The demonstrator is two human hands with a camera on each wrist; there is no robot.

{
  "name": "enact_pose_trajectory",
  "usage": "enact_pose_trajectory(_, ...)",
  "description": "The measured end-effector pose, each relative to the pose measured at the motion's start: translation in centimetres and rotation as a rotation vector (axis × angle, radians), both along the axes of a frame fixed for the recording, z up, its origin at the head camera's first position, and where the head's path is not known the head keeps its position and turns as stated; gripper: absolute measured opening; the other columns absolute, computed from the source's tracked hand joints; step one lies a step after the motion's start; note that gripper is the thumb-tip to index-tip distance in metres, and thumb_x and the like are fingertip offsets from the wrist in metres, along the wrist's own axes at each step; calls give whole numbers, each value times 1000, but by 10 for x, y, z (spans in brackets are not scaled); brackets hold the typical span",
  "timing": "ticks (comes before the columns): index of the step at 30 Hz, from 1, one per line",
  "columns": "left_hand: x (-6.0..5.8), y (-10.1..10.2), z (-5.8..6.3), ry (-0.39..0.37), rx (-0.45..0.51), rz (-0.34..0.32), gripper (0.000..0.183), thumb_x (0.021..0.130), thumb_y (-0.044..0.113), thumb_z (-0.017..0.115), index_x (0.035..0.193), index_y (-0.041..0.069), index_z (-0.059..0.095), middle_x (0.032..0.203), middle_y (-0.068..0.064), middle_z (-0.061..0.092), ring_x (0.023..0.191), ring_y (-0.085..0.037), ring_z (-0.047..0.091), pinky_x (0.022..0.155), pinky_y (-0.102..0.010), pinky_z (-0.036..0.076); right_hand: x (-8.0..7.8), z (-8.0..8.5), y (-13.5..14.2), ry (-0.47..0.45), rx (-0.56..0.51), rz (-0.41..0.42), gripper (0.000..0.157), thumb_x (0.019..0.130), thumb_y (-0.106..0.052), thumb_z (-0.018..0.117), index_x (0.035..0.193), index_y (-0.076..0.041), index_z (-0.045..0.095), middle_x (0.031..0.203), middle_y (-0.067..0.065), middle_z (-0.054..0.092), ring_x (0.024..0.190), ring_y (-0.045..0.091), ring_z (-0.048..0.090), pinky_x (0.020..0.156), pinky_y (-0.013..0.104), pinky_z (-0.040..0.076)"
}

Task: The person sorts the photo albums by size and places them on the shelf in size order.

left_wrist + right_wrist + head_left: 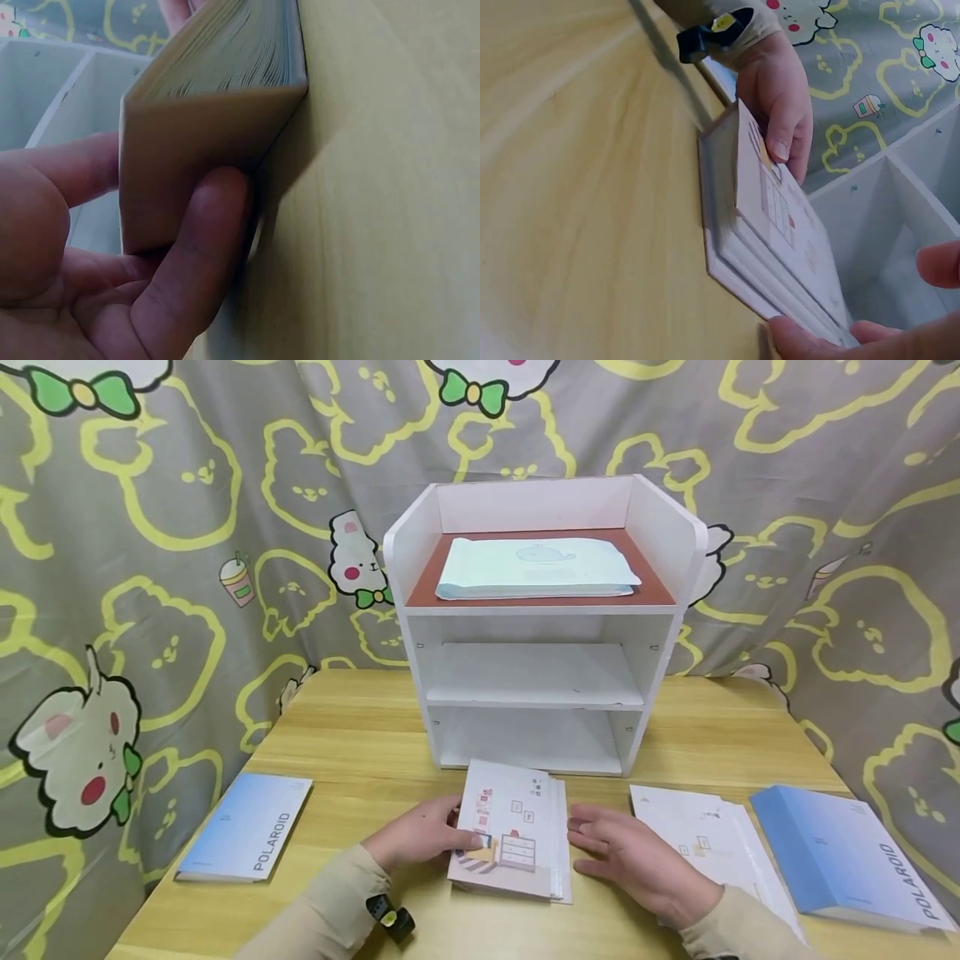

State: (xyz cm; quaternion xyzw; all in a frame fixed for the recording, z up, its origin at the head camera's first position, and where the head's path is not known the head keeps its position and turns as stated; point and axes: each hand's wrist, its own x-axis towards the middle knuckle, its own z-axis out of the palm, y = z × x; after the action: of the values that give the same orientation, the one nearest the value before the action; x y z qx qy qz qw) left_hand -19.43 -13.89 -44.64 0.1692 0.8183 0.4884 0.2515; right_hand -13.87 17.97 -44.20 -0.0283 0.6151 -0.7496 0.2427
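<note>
My left hand (420, 835) grips the illustrated album (498, 810) by its spine side.
The illustrated album is on the surface (360, 752), just in front of the white shelf unit (536, 672), with my thumb over its cover; my right hand (633, 864) holds nothing, its fingers apart beside the page edge, though I can't tell whether they touch. The layers don't line up on that side, so I'd judge it best to bring those fingers in under the lower cover, pressing both covers together before any lift, clear of the second album (690, 827).
</note>
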Motion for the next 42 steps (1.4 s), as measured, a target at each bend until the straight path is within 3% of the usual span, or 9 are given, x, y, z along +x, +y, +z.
enact_pose_trajectory(7, 6, -2, -2, 45, 15, 25, 44, 91, 26, 76, 128, 7, 60, 96, -5, 67, 86, -23, 65, 73, -39, 56, 2, -4, -12, 108, 70, -43, 64, 100, -8, 52, 150, 18, 21, 153, 38, 29, 141, 41, 37, 110, 45, 42)
enact_pose_trajectory(14, 12, -4, 1, 150, -23, 20, 59, 96, 37, 69, 149, 20, 49, 110, 4, 67, 97, -16, 63, 94, -47, 48, 6, -2, -23, 220, 232, -74, 71, 96, -6, 62, 157, 2, 26, 159, 28, 26, 136, 42, 43, 102, 42, 49)
enact_pose_trajectory(18, 15, -4, 2, 105, 42, -5, 77, 95, 31, 71, 160, 29, 30, 109, -4, 65, 97, -22, 62, 81, -45, 57, 7, 2, -29, 367, 338, -85, 75, 92, -2, 66, 157, 2, 28, 157, 26, 28, 131, 42, 50, 98, 35, 52)
enact_pose_trajectory(22, 20, -5, 5, 45, 87, -23, 91, 93, 27, 75, 162, 40, 16, 107, -9, 63, 86, -27, 66, 65, -43, 60, 9, 5, -32, 537, 444, -100, 77, 89, 3, 68, 156, 4, 30, 158, 21, 26, 127, 39, 53, 97, 33, 52)
enact_pose_trajectory(27, 24, -8, 17, 123, 73, -13, 94, 94, 32, 73, 159, 50, 7, 108, -8, 62, 72, -29, 69, 63, -44, 60, 8, 12, -35, 768, 599, -139, 81, 85, 4, 73, 156, -1, 34, 163, 16, 22, 115, 27, 60, 93, 41, 54)
enact_pose_trajectory(32, 25, -11, 31, 162, 122, 5, 91, 95, 34, 72, 158, 51, 9, 111, -8, 64, 86, -27, 69, 66, -43, 61, 4, 22, -43, 988, 772, -172, 85, 81, -4, 81, 155, -4, 39, 165, 17, 18, 121, 27, 59, 95, 42, 54)
enact_pose_trajectory(35, 26, -12, 37, 207, 116, 23, 91, 95, 34, 72, 160, 47, 9, 114, -6, 65, 96, -22, 67, 73, -38, 61, 1, 25, -45, 1056, 847, -174, 87, 79, -9, 84, 155, -5, 40, 166, 16, 14, 131, 33, 50, 96, 40, 53)
enact_pose_trajectory(42, 26, -16, 57, 316, 78, 47, 90, 97, 33, 70, 160, 46, 8, 123, -2, 65, 99, -17, 67, 82, -32, 58, -7, 33, -47, 1185, 938, -158, 99, 74, -20, 90, 156, -7, 38, 167, 20, 7, 136, 42, 43, 96, 45, 53)
